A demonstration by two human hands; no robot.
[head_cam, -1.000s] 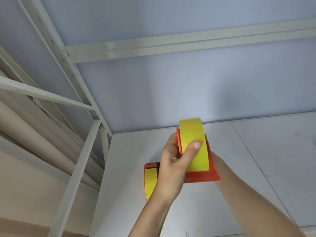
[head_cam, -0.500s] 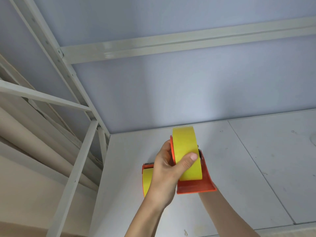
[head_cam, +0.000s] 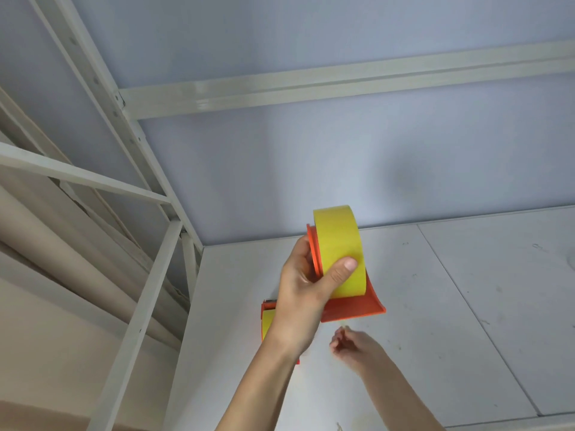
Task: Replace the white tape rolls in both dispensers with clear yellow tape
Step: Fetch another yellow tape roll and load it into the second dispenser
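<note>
My left hand (head_cam: 303,293) holds an orange tape dispenser (head_cam: 354,309) up above the white table (head_cam: 435,306). A yellow tape roll (head_cam: 337,241) sits in the dispenser, and my thumb presses on the roll's face. Below the dispenser, my right hand (head_cam: 354,346) has its fingertips pinched together on what looks like a thin yellowish tape end (head_cam: 342,328); the hand is blurred. A second orange dispenser (head_cam: 268,306) with yellow tape (head_cam: 266,321) lies on the table, mostly hidden behind my left wrist.
A white metal shelf frame (head_cam: 146,275) stands along the table's left edge. The pale wall (head_cam: 311,166) rises behind the table, with a horizontal rail (head_cam: 342,82) high up. The table's panel seam (head_cam: 466,306) runs to the right.
My right hand has come out from behind the dispenser and dropped below it. My left hand keeps its hold on the dispenser, which has tilted slightly.
</note>
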